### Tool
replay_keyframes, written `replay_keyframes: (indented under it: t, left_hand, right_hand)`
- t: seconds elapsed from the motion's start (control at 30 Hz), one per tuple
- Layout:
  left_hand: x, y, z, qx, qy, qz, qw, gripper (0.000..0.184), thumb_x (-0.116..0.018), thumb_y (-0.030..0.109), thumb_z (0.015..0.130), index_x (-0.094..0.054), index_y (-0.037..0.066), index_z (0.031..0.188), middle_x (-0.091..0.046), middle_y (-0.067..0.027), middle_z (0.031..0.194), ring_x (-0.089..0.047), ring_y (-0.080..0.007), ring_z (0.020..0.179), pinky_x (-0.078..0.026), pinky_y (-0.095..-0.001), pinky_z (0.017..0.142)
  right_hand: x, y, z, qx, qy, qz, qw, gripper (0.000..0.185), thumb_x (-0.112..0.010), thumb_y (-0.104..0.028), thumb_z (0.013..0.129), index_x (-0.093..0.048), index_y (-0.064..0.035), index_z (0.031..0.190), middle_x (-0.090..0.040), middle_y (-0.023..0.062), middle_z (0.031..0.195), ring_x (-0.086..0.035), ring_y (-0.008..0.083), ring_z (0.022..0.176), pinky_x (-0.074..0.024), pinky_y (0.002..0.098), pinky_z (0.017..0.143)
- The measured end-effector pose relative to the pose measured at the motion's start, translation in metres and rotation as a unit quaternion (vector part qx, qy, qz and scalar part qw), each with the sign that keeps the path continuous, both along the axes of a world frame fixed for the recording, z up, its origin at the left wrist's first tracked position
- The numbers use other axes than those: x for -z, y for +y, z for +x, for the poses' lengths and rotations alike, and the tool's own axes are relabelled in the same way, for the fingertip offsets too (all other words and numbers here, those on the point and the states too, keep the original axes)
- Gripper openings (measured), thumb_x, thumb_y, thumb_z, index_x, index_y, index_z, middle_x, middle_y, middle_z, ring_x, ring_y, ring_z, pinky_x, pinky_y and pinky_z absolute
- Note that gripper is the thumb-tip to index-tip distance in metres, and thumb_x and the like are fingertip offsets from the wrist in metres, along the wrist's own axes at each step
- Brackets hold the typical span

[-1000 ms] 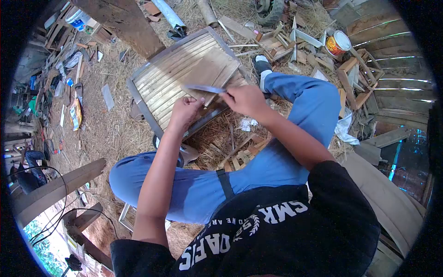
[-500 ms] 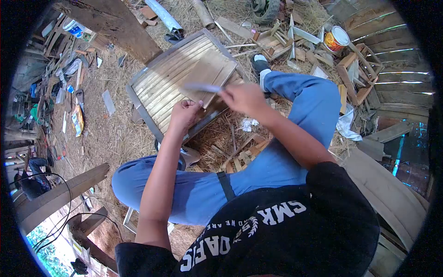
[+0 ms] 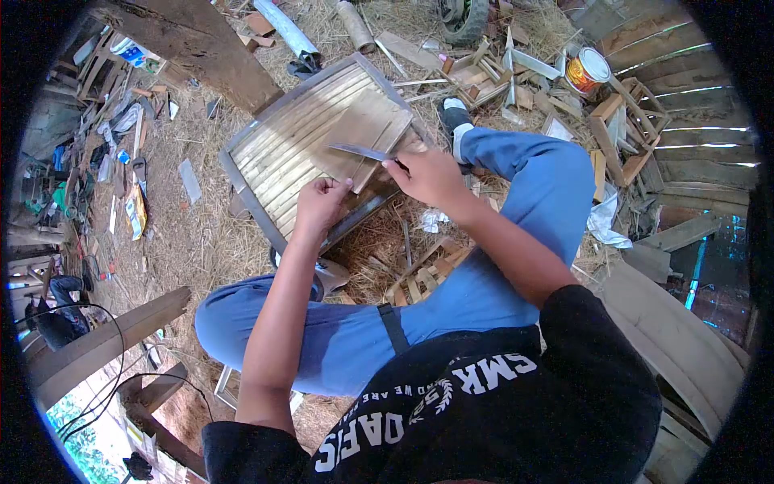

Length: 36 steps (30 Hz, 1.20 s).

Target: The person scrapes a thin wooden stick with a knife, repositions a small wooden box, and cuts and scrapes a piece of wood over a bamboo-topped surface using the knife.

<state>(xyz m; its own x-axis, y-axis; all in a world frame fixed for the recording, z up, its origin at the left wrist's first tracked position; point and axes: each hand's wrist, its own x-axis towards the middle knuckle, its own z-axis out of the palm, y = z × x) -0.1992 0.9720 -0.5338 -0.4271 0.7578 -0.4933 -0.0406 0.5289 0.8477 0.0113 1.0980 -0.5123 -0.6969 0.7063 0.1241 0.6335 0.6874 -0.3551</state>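
Note:
My right hand (image 3: 427,179) is closed round the handle of a knife (image 3: 360,151). Its blade points left, over a flat wooden board (image 3: 363,125). That board lies on a framed panel of pale slats (image 3: 278,161) in front of my knees. At the board's near corner is my left hand (image 3: 321,203), thumb and finger pinched together. Whatever sits in that pinch is too small to make out. The fingers of my right hand hide most of the knife handle.
A wooden post (image 3: 201,60) rises beside the panel's far left corner. Wood scraps and small frames (image 3: 480,77), a paint bucket (image 3: 587,69) and a wheel (image 3: 463,20) lie beyond my foot. Straw covers the ground. A person (image 3: 60,310) is at the far left.
The knife blade, blurred by motion before, now shows sharply and at a slightly different angle. My left hand has shifted very slightly; the board and panel stay in about the same place.

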Motion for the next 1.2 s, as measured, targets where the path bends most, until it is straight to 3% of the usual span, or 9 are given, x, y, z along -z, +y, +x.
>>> replay_keyframes:
  t: [0.13, 0.2, 0.7, 1.03, 1.2]
  left_hand:
    - [0.001, -0.001, -0.001, -0.019, -0.007, 0.004, 1.000, 0.028, -0.080, 0.027, 0.091, -0.067, 0.003, 0.083, -0.059, 0.0035, 0.066, -0.045, -0.0047, 0.054, -0.034, -0.0255, 0.049]
    - [-0.008, -0.001, -0.001, -0.011, 0.005, 0.011, 1.000, 0.028, -0.081, 0.026, 0.090, -0.067, 0.003, 0.080, -0.060, 0.0032, 0.067, -0.045, -0.0047, 0.054, -0.034, -0.0250, 0.049]
    - [0.002, -0.001, -0.008, 0.004, -0.067, -0.002, 0.998, 0.026, -0.080, 0.026, 0.091, -0.063, 0.007, 0.086, -0.065, 0.0000, 0.076, -0.055, -0.0088, 0.062, -0.041, -0.0253, 0.055]
    - [0.002, 0.001, -0.009, 0.007, -0.090, -0.017, 0.996, 0.024, -0.079, 0.024, 0.092, -0.063, 0.008, 0.085, -0.062, 0.0015, 0.071, -0.051, -0.0079, 0.056, -0.038, -0.0251, 0.052]
    - [-0.003, 0.001, -0.008, 0.006, -0.102, -0.013, 0.995, 0.025, -0.079, 0.025, 0.093, -0.061, 0.011, 0.083, -0.059, 0.0035, 0.068, -0.048, -0.0064, 0.054, -0.034, -0.0248, 0.049]
  right_hand:
    - [0.004, -0.001, -0.006, 0.022, 0.007, -0.021, 1.000, 0.046, -0.057, -0.049, 0.098, -0.070, -0.0102, 0.078, -0.067, 0.0158, 0.066, -0.068, 0.0387, 0.061, -0.0532, 0.0524, 0.057]
    - [0.006, 0.002, -0.008, 0.014, 0.049, 0.006, 0.999, 0.044, -0.062, -0.045, 0.097, -0.063, -0.0092, 0.071, -0.061, 0.0153, 0.058, -0.063, 0.0393, 0.055, -0.0479, 0.0502, 0.050]
    - [0.006, -0.005, -0.012, -0.013, -0.001, 0.001, 1.000, 0.046, -0.058, -0.048, 0.098, -0.063, -0.0099, 0.073, -0.065, 0.0140, 0.064, -0.066, 0.0377, 0.059, -0.0491, 0.0508, 0.053]
    - [0.004, 0.000, -0.011, -0.026, -0.025, -0.013, 0.999, 0.050, -0.057, -0.052, 0.097, -0.069, -0.0094, 0.074, -0.068, 0.0150, 0.066, -0.069, 0.0375, 0.060, -0.0529, 0.0522, 0.054]
    - [0.001, 0.003, -0.009, -0.019, 0.011, 0.014, 1.000, 0.048, -0.061, -0.049, 0.097, -0.063, -0.0101, 0.069, -0.064, 0.0147, 0.061, -0.065, 0.0375, 0.057, -0.0486, 0.0506, 0.051]
